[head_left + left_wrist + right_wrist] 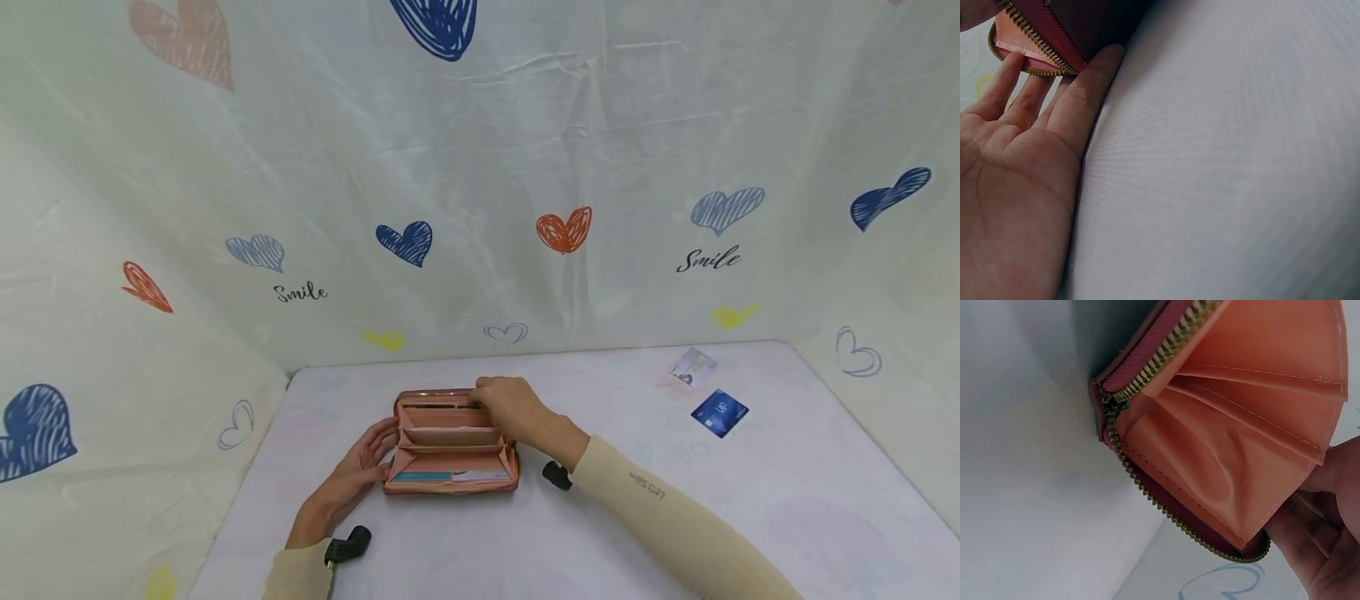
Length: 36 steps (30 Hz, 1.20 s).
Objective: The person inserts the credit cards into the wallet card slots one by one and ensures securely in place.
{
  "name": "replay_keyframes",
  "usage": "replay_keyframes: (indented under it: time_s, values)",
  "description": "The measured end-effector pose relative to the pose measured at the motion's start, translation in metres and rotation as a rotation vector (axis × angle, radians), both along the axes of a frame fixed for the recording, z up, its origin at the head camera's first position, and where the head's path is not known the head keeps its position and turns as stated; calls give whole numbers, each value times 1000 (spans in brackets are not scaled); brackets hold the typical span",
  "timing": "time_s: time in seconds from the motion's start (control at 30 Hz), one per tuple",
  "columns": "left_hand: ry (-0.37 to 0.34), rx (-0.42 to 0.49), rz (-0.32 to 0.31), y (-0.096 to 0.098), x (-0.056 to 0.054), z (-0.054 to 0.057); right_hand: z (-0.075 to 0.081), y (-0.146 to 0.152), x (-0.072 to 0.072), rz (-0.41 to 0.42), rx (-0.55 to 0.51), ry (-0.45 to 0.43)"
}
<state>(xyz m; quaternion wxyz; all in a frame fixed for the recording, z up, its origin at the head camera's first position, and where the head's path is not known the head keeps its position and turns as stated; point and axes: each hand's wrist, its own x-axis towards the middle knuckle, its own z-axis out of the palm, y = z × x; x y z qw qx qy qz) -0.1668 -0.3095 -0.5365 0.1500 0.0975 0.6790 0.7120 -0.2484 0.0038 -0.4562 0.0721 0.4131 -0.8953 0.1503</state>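
Observation:
A pink zip wallet (451, 463) stands spread on the table, its accordion compartments facing up. Blue and white paper edges (423, 477) show in its front compartment. My left hand (357, 468) holds the wallet's left end, thumb at the front corner and fingers along the side. In the left wrist view, its fingertips (1109, 59) touch the cover beside the brass zipper (1038, 34). My right hand (517, 408) grips the back panel near its right corner, fingers bent over the edge. In the right wrist view, the orange-pink gusset (1210, 456) fans out; what the fingertips pinch is hidden.
A blue card (720, 413) marked VIP and a pale card (693, 367) lie toward the table's back right. The white table (600, 542) meets a curtain (480, 167) printed with hearts behind and at both sides.

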Motion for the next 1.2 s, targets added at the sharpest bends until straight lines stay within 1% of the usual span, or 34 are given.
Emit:
replay_keyframes:
  time_s: [0.13, 0.2, 0.27, 0.37, 0.5, 0.63, 0.77, 0.9, 1.03, 1.2]
  values:
    - [-10, -12, 14, 1, 0, 1, 1, 2, 3, 1, 43, -4]
    - [-12, -8, 9, 1, 0, 1, 0, 6, 6, 12, 34, 2]
    - [-7, -1, 6, 1, 0, 0, -2, 11, 8, 28, -23, 3]
    - [5, 6, -2, 1, 1, 0, -7, 21, 12, 46, -154, 4]
    - [20, 12, -9, 0, 2, 0, -10, 37, 19, 20, -319, -15]
    - [28, 18, -20, 0, 1, 0, -11, 57, 25, -44, -431, -44]
    - [30, 13, -19, 0, 0, 0, -14, 82, 26, -130, -488, -62]
    - [29, 5, -15, -1, 0, 1, -20, 110, 27, -201, -542, -58]
    - [41, 12, -25, -1, 0, 0, -27, 140, 29, -282, -580, -68]
    - [44, 25, -31, 0, 1, 0, -35, 178, 37, -430, -585, -99]
